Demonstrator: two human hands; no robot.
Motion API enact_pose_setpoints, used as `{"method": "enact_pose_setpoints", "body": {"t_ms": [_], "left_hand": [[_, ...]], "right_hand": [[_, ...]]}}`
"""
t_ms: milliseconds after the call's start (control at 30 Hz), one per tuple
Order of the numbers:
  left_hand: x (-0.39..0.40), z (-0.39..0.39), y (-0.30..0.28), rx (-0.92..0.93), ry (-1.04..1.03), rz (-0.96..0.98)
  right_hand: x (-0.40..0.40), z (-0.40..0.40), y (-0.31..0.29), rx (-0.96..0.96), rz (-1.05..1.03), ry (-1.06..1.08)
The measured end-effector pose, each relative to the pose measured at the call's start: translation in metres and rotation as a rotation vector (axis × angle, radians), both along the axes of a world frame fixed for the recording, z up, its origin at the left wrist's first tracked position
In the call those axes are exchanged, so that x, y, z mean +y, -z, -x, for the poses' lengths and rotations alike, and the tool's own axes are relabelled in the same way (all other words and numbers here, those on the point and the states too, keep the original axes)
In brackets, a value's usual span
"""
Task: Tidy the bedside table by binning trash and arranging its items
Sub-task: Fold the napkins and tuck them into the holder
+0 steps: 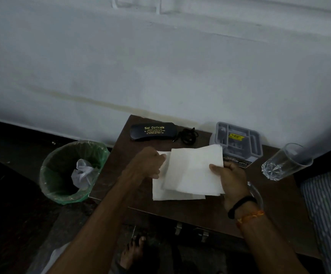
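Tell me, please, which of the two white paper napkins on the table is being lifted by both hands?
The upper white paper napkin, pinched by the left hand and right hand. The lower white napkin lies flat on the brown wooden table beneath it.

Bin left of table

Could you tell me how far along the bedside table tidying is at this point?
Partly done: the bin beside the table already holds a crumpled white bag. In hand: the left hand and right hand hold white tissue sheets over the table. The spectacle case, black cable, grey box and glass look unarranged.
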State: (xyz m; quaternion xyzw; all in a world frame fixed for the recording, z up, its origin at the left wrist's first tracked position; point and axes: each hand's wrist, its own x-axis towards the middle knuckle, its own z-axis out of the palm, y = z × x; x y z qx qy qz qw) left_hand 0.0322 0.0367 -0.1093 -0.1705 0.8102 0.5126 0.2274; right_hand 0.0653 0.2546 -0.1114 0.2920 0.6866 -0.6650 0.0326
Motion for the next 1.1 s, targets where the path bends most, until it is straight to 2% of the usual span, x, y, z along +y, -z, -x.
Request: {"method": "enact_pose_setpoints", "body": {"t_ms": [133,333,467,533,633,767,867,1100], "left_hand": [[0.006,-0.004,-0.015,-0.050,0.011,-0.145],[0.022,-0.007,-0.027,0.020,-0.124,-0.491],[0.037,-0.012,-0.032,0.103,-0.161,-0.568],[0.042,-0.014,-0.033,0.126,-0.157,-0.584],[0.044,-0.017,-0.035,0.149,-0.086,-0.609],[0.041,-0.021,-0.039,0.148,0.020,-0.673],[0.043,-0.025,-0.039,0.165,0.089,-0.690],[0.047,-0.025,-0.041,0.287,0.200,-0.618]], "right_hand": [[0.004,-0.004,0.002,-0.062,0.226,-0.039],[0.003,-0.010,-0.008,0.049,0.270,-0.103],[0.006,-0.017,-0.021,0.039,0.607,-0.210],[0.010,-0.020,-0.027,0.026,0.703,-0.283],[0.017,-0.022,-0.029,0.049,0.670,-0.358],[0.026,-0.029,-0.027,0.145,0.491,-0.351],[0.029,-0.033,-0.029,0.205,0.464,-0.382],[0.025,-0.020,-0.024,0.389,0.397,-0.284]]}}
